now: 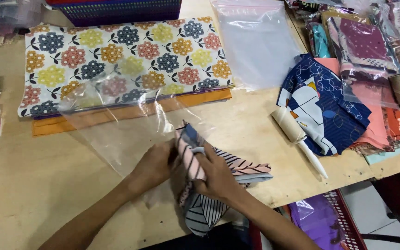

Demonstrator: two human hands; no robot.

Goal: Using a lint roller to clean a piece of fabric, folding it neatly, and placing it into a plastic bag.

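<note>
Two hands met over a folded scarf [218, 185], striped pink, white and navy, near the front edge of the wooden table [38, 185]. The right hand [216, 176] was clamped on the scarf's upper fold. The left hand [153, 164] was closed on the mouth of a clear plastic bag [116, 125], with the scarf's end just at that opening. To the right lay a lint roller [297, 139] beside a dark blue patterned cloth [334, 115]. Farther back sat a flowered fabric stack [126, 55] on an orange layer, and an empty zip bag [255, 41].
</note>
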